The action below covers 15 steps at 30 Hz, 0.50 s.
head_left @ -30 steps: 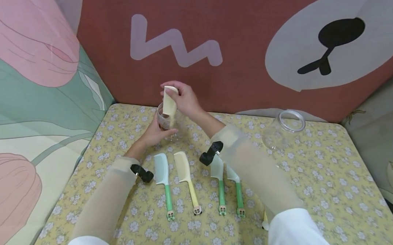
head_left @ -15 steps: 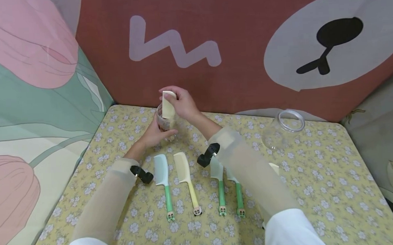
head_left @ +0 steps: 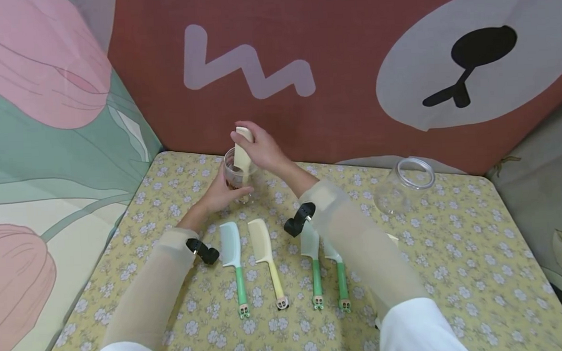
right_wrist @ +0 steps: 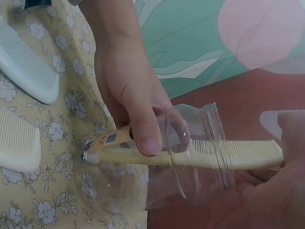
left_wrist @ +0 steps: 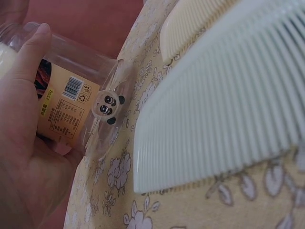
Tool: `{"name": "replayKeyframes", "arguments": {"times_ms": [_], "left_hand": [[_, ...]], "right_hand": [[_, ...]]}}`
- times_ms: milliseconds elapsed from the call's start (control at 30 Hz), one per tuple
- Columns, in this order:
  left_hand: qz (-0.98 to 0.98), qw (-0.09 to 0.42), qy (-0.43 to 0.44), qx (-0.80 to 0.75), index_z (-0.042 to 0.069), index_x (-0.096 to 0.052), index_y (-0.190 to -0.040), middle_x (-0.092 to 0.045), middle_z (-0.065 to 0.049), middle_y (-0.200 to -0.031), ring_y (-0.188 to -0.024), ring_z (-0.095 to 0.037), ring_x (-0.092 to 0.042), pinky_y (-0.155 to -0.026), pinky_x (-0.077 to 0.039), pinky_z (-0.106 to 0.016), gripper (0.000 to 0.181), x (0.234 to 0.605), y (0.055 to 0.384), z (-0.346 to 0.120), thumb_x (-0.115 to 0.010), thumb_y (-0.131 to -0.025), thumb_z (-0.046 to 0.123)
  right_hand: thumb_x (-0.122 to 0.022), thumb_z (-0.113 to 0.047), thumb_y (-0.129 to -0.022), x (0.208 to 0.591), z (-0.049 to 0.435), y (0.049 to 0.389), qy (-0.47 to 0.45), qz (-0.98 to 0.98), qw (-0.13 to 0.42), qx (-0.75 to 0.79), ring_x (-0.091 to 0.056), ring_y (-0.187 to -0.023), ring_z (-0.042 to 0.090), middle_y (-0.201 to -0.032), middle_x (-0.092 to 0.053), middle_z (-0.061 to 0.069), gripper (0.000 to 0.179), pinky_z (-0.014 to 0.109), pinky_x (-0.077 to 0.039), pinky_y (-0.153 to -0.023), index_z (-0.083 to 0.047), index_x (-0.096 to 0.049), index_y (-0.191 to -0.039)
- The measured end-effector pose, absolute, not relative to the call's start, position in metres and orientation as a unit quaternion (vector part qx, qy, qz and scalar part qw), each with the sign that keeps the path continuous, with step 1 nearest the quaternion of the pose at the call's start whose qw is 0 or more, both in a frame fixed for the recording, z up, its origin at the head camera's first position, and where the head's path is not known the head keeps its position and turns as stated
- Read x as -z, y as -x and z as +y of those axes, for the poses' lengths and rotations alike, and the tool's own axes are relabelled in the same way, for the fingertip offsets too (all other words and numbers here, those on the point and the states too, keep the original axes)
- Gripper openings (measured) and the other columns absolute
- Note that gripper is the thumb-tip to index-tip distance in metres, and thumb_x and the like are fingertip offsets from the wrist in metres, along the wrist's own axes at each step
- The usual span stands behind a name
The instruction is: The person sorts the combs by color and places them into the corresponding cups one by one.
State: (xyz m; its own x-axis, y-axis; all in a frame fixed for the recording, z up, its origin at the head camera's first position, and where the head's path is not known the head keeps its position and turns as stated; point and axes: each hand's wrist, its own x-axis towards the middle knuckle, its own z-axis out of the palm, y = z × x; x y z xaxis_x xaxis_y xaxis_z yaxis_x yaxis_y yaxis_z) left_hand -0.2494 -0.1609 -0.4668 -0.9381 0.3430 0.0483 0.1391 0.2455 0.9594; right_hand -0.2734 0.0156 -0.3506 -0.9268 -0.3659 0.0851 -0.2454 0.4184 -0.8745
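Note:
My left hand (head_left: 218, 191) grips a clear plastic jar (right_wrist: 114, 191) with an orange printed label, standing at the back of the table. A cream comb (head_left: 242, 157) reaches into the jar's open mouth, handle down. Its panda-face end (left_wrist: 107, 106) shows through the wall near the bottom in the left wrist view. My right hand (head_left: 263, 151) holds the toothed upper part of this comb above the rim. Nearer me lie a pale blue comb (head_left: 230, 244) with a green handle and another cream comb (head_left: 261, 240) with a yellow handle.
Two more green-handled combs (head_left: 317, 276) lie partly under my right forearm, with a pale piece (head_left: 393, 238) peeking out beyond it. A second clear jar (head_left: 395, 194) stands at the right. A printed cloth wall (head_left: 278, 118) rises behind the table.
The comb and my right hand have dropped slightly toward the jar. The right fingers have shifted on the comb's top. My left hand stays round the jar.

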Motion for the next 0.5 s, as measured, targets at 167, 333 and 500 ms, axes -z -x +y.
{"name": "replayKeyframes", "arguments": {"times_ms": [167,333,500], "left_hand": [[0.783,0.085,-0.156,-0.597,0.017,-0.002,-0.162,-0.022,-0.014,-0.163,-0.146,-0.032,-0.032,-0.115,-0.035,-0.051,0.103,0.466,0.249,-0.16,-0.078,-0.092,0.014],[0.781,0.089,-0.152,-0.6,0.016,-0.008,-0.16,-0.028,-0.016,-0.158,-0.144,-0.032,-0.034,-0.111,-0.039,-0.052,0.097,0.467,0.251,-0.161,-0.077,-0.092,0.014],[0.772,0.094,-0.159,-0.608,0.018,-0.007,-0.16,-0.024,-0.015,-0.162,-0.149,-0.031,-0.027,-0.113,-0.037,-0.054,0.095,0.469,0.254,-0.16,-0.075,-0.094,0.011]], "right_hand": [[-0.051,-0.045,-0.107,0.35,0.02,0.276,0.173,0.849,0.076,0.493,-0.034,-0.149,0.025,-0.164,-0.034,0.004,0.064,0.045,-0.034,-0.117,-0.016,-0.032,-0.16],[-0.051,-0.047,-0.106,0.35,0.026,0.28,0.163,0.856,0.082,0.484,-0.033,-0.149,0.026,-0.165,-0.031,0.008,0.071,0.044,-0.034,-0.118,-0.015,-0.024,-0.163],[-0.052,-0.046,-0.106,0.349,0.04,0.28,0.181,0.864,0.086,0.461,-0.032,-0.149,0.028,-0.166,-0.027,0.012,0.076,0.044,-0.034,-0.118,-0.012,-0.016,-0.164]]}}
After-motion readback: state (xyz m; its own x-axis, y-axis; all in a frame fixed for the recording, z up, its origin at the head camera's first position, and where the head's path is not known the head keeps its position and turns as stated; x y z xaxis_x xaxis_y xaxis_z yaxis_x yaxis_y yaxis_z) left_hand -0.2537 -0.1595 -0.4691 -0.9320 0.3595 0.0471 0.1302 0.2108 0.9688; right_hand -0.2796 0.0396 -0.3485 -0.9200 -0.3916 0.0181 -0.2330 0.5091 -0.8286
